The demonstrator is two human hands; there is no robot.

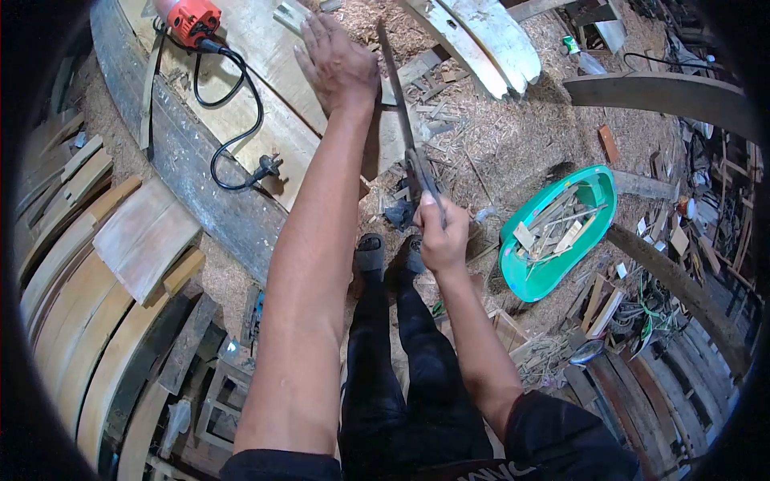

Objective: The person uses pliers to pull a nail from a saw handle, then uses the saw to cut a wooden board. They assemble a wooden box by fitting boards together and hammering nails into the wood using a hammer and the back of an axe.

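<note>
My right hand (443,232) is wrapped round the handle of a handsaw (395,84), its long narrow blade pointing away from me. The blade runs just to the right of my left hand (341,68), beside the edge of the workbench. My left hand lies flat with fingers stretched out, pressing on a pale wooden strip (290,16) on top of a wide board (277,60). Part of the strip is hidden under the palm. A red power tool (192,20) rests on the bench to the left, its black cord (258,108) looping to a plug (266,167).
A green plastic tub (520,276) with wood offcuts stands on the shavings-covered floor at the right. Curved planks (88,317) are stacked at the left, and more (642,401) at the lower right. A large pale timber (481,48) juts in from the top.
</note>
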